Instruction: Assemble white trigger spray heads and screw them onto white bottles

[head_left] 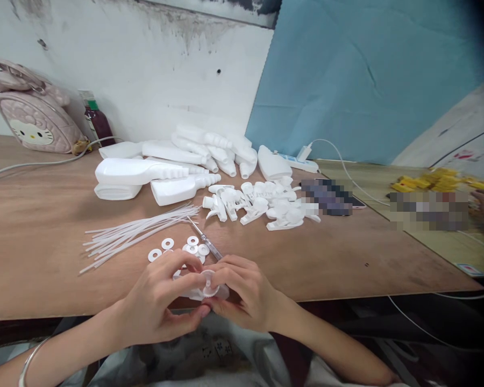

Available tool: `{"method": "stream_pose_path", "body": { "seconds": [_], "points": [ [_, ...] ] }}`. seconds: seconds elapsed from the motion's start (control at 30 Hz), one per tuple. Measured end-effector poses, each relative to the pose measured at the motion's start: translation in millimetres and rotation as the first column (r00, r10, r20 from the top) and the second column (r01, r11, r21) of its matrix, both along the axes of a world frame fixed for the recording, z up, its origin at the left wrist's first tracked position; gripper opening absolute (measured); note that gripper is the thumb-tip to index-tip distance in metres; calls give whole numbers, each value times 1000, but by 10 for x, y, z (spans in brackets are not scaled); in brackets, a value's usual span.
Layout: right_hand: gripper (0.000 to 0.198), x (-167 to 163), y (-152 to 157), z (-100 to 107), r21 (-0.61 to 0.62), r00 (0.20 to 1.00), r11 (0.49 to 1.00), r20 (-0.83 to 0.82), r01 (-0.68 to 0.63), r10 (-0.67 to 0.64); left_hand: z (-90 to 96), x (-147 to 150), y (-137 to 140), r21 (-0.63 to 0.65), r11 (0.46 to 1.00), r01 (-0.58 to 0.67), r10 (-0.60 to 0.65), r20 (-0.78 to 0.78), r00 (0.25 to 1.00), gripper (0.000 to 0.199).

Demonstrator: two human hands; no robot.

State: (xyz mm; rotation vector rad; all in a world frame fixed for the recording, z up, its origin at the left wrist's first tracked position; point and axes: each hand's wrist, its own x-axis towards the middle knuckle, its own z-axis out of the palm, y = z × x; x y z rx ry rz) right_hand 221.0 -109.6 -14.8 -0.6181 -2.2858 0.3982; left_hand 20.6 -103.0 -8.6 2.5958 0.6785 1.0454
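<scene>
Both hands together at the near edge of the desk (44,279), close to its middle. Left hand (157,306) and right hand (242,293) each pinched from its own side around one small white spray-head cap (208,285), round collar facing up between the fingertips. Probably very light, stiff moulded plastic, smooth and a little slippery; best gripped at the collar rim rather than any thin projecting part. Just beyond the hands, loose white washers (168,244), a bundle of thin dip tubes (133,234), a small screwdriver (205,239). Further back, a heap of trigger heads (262,207) and empty white bottles (173,166) toward the far edge.
</scene>
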Motion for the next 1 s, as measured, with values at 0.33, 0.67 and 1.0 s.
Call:
{"method": "stream_pose_path", "body": {
  "seconds": [0.33,0.67,1.0],
  "points": [
    [17,-13,20,-17,104,1000,994,-3,22,-21,-26,-17,3,-10,1000,8,-8,-8,1000,30],
    [14,5,28,-24,86,1000,996,-25,-8,10,-5,-10,31,33,999,40,-39,-24,999,21],
    [7,2,34,-11,90,999,996,-35,-6,9,22,-4,49,69,994,82,-79,-45,996,10]
  ]
}}
